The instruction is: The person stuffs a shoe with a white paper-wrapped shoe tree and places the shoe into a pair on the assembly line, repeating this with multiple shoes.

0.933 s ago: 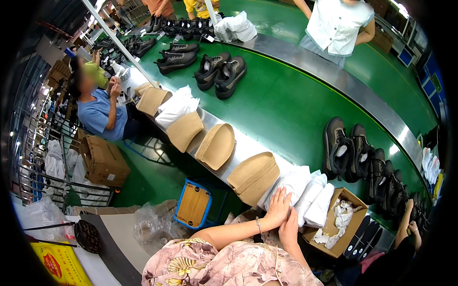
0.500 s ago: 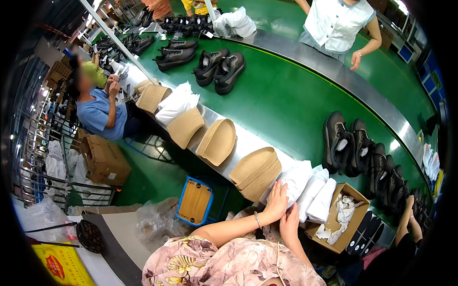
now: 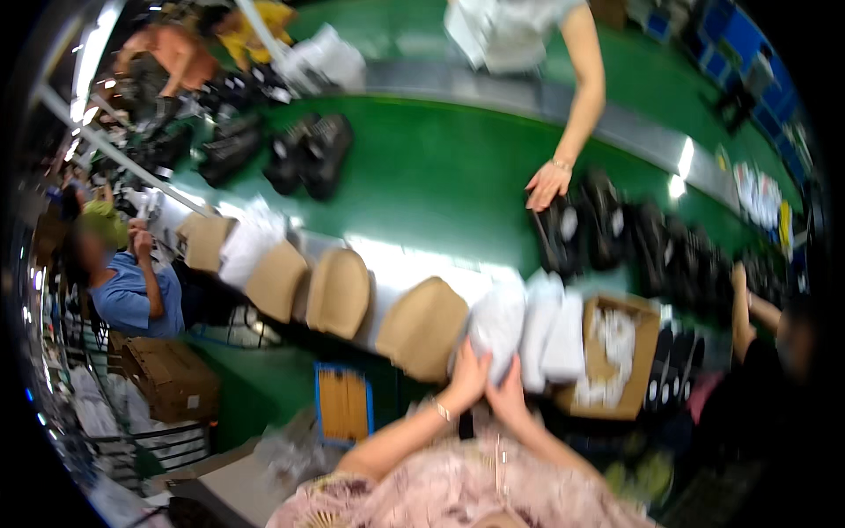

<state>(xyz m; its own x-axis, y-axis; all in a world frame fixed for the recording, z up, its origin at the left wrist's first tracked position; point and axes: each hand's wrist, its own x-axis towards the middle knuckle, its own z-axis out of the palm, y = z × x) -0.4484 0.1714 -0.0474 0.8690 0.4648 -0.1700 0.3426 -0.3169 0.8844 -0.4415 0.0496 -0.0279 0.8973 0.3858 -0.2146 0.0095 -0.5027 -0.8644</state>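
Observation:
My left hand (image 3: pixel 469 377) and my right hand (image 3: pixel 507 392) grip the near end of a stack of white tissue paper (image 3: pixel 498 324), one on each side. The stack lies on the metal ledge along the green work surface, and my fingers are slightly blurred. Just left of it leans a stack of tan cardboard shoe inserts (image 3: pixel 424 327). Close on the right lie further white paper bundles (image 3: pixel 540 336). Past them is an open cardboard box (image 3: pixel 607 410) with crumpled white paper inside.
Across the green belt (image 3: pixel 431 167), a co-worker's hand (image 3: pixel 551 183) touches a dark shoe (image 3: pixel 558 238). More dark shoes (image 3: pixel 326 151) stand at the far left. Several tan insert stacks (image 3: pixel 339 290) line the ledge. A blue-framed stool (image 3: pixel 343 403) stands below. Co-workers are at both sides.
The view has turned, so the scene sits differently. My hands have shifted to the near end of the white paper stack. The co-worker opposite has reached down to a shoe.

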